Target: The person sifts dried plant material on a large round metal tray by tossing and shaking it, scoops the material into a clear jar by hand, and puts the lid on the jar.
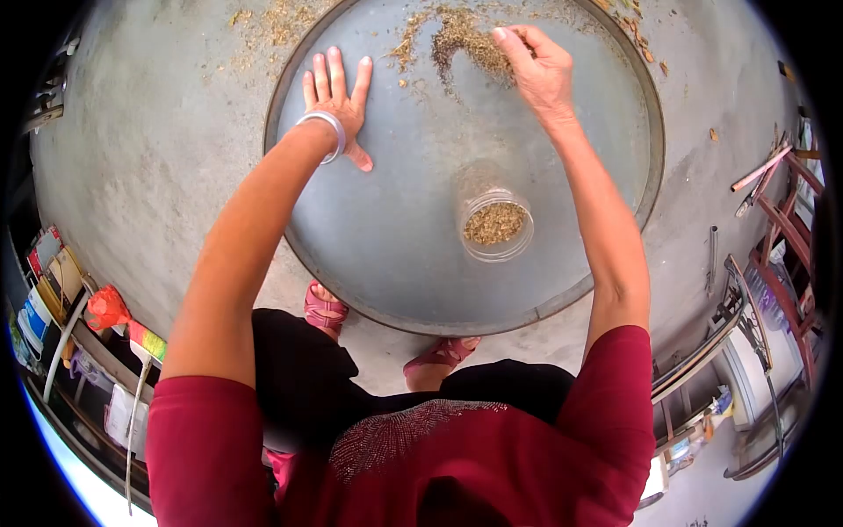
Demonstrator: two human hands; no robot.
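My left hand (338, 97) lies flat with fingers spread on the left side of a large round grey metal tray (386, 255). A pale bangle (336, 132) circles its wrist. At the far side of the tray, my right hand (540, 66) is closed, thumb against fingers, at the edge of a pile of dried, brownish-green plant bits (474, 44). Whatever the fingers hold is hidden. Nearer to me, between my forearms, stands a clear open jar (496, 249), partly filled with similar bits (494, 223).
The tray's raised rim (654, 167) surrounds the work. More plant bits (272, 26) are scattered on the concrete floor (158, 140) beyond it. Cluttered shelving (88, 351) stands at left, and dark red chair frames (790, 228) at right. My sandalled feet (439, 356) are below the near rim.
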